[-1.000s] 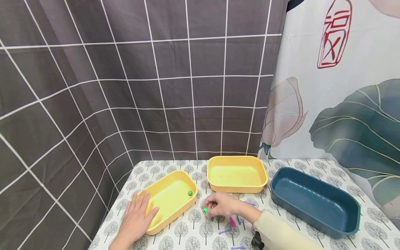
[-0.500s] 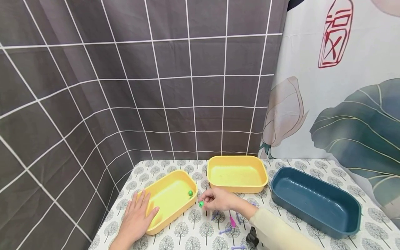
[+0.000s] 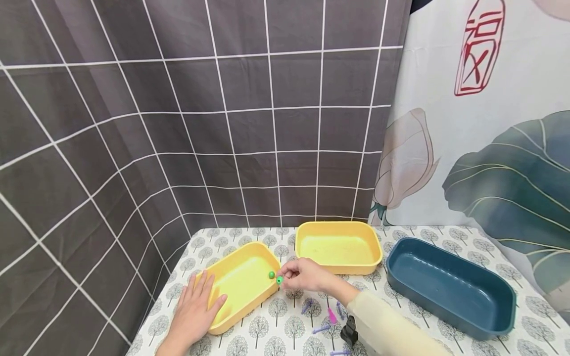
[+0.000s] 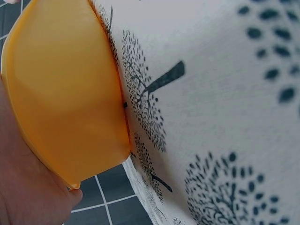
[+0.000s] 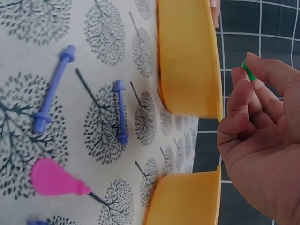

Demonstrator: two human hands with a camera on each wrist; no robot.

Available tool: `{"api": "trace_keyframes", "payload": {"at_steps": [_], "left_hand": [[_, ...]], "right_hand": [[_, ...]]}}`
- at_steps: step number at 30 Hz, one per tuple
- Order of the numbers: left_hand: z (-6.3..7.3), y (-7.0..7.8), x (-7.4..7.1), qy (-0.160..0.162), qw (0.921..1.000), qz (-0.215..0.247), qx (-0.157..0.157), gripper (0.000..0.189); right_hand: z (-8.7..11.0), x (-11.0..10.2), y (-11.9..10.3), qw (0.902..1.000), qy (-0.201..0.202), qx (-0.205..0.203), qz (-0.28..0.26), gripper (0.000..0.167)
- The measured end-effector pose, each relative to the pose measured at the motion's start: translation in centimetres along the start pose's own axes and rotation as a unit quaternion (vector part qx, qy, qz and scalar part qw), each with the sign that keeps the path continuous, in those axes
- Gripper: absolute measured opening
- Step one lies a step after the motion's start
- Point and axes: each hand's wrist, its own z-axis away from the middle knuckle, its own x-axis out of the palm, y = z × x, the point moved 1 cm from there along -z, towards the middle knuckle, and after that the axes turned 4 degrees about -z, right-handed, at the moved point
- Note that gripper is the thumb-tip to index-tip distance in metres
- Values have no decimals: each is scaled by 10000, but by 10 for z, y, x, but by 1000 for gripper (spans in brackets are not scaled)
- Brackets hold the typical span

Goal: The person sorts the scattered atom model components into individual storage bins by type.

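Observation:
My right hand (image 3: 308, 277) pinches a small green bead (image 3: 279, 280) with a dark hole, right at the right-hand rim of the left yellow tray (image 3: 238, 282). In the right wrist view thumb and fingertips cover most of the held bead (image 5: 249, 71). A second green ball (image 3: 271, 274) lies inside that tray near its right end. My left hand (image 3: 192, 307) rests on the tray's left rim with fingers extended, the thumb over the inside. From the left wrist, the hand (image 4: 33, 173) shows against the tray's outer wall (image 4: 70, 89).
Another yellow tray (image 3: 338, 247) stands at the back, and a dark blue tray (image 3: 450, 287) on the right. Several purple bar-shaped pieces (image 5: 54, 89) and a pink paddle-shaped piece (image 5: 56, 178) lie on the tree-print cloth (image 3: 249, 341). A gridded curtain (image 3: 249, 123) hangs behind.
My right hand has carried the green bead left and away from me, from over the cloth to the tray's rim. The left hand and the trays stay put.

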Motion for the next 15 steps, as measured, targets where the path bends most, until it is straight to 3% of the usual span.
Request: {"api": "trace_keyframes", "payload": {"at_steps": [15], "left_hand": [[0, 0, 0, 25, 10000, 22, -21, 76]], "right_hand": [[-22, 6, -9, 9994, 209, 53, -277, 23]]}}
